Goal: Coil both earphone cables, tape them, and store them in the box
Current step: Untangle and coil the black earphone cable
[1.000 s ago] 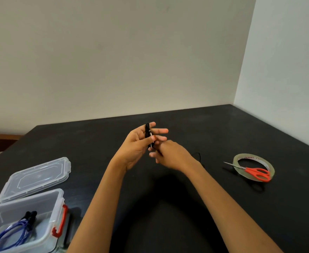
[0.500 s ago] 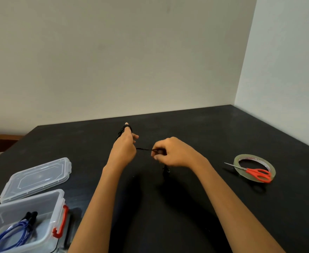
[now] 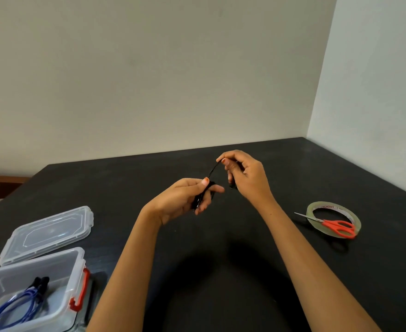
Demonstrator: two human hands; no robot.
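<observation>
The black cable (image 3: 212,170) is pinched by the fingertips (image 3: 224,161) of the right hand (image 3: 247,178) and wound round the fingers (image 3: 215,188) of the left hand (image 3: 178,200), above the table (image 3: 125,178). Its free piece is stretched on a slant, up and to the right. The blue cable (image 3: 17,305) is already laid in the box (image 3: 77,259). Taping and storing are left to be done.
</observation>
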